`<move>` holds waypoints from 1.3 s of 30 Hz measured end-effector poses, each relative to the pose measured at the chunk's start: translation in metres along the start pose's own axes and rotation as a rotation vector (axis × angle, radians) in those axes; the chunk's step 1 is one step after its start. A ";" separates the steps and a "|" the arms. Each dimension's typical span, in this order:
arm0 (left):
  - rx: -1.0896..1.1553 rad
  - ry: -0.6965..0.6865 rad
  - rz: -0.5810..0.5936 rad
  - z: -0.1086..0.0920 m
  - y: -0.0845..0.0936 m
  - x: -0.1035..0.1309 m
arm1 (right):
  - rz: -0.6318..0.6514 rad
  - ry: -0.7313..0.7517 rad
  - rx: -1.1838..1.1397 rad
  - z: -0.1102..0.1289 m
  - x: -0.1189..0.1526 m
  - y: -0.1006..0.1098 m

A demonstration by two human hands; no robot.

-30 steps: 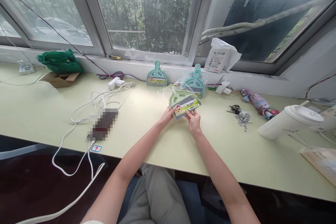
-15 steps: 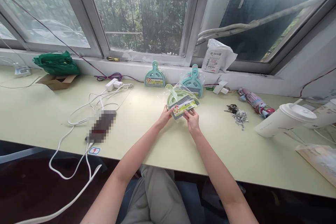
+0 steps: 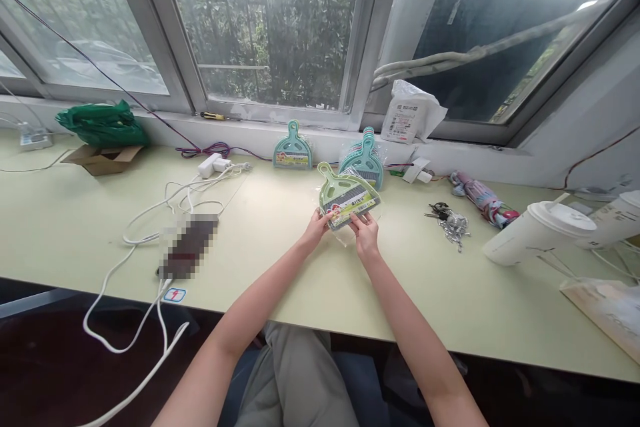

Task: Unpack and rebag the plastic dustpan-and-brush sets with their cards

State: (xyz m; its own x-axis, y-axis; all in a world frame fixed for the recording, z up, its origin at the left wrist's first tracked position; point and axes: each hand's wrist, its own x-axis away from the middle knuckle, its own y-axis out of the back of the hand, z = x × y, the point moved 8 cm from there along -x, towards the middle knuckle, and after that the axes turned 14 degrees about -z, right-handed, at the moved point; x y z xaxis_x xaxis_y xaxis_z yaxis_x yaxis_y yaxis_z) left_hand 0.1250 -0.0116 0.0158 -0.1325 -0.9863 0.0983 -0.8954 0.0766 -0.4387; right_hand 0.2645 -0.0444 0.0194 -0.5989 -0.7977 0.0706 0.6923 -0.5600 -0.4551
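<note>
The left hand (image 3: 316, 229) and right hand (image 3: 365, 233) pinch the light-green plastic dustpan set (image 3: 349, 196), mid-frame. Its clear, crinkly bag (image 3: 345, 238) now pokes out below, so the handle (image 3: 325, 171) looks barer.

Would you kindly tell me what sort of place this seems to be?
Probably an indoor workroom or office: a long, pale-yellow tabletop runs below grey-framed glass windows, and over it is held a light-green plastic dustpan-and-brush set in clear wrapping.
</note>
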 end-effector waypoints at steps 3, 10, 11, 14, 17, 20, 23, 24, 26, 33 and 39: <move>-0.088 0.030 -0.035 0.005 0.007 -0.004 | 0.048 -0.045 0.073 -0.003 -0.004 0.000; -0.016 0.114 -0.218 -0.013 0.058 -0.027 | 0.192 0.353 0.563 0.029 -0.020 0.012; -0.016 0.126 -0.225 -0.016 0.066 -0.029 | 0.202 0.522 0.636 0.039 -0.016 0.010; -0.046 0.161 -0.172 -0.019 0.078 -0.031 | 0.297 0.826 0.857 0.045 -0.003 0.000; -0.084 0.176 -0.107 -0.016 0.078 -0.030 | 0.361 0.830 0.870 0.038 0.000 -0.003; -0.159 0.185 -0.013 -0.012 0.074 -0.027 | 0.329 0.714 0.696 0.037 -0.003 0.001; -0.267 0.201 0.126 -0.007 0.067 -0.020 | 0.284 0.586 0.531 0.035 -0.006 0.007; -0.291 0.203 0.170 -0.006 0.064 -0.018 | 0.258 0.570 0.501 0.034 -0.008 0.009; -0.330 0.203 0.268 -0.004 0.055 -0.011 | 0.197 0.565 0.491 0.031 -0.013 0.014; -0.561 0.150 0.290 -0.013 0.049 -0.002 | 0.173 0.082 0.482 -0.027 -0.046 0.040; -0.489 -0.068 0.415 -0.025 0.034 0.005 | 0.042 0.141 0.265 -0.031 -0.064 0.047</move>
State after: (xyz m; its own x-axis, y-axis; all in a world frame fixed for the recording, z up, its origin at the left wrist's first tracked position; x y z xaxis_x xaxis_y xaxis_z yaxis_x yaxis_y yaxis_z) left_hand 0.0832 -0.0108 0.0234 -0.4963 -0.8663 -0.0560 -0.8681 0.4953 0.0313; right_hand 0.3231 -0.0126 -0.0341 -0.6049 -0.7927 -0.0755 0.7872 -0.5810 -0.2066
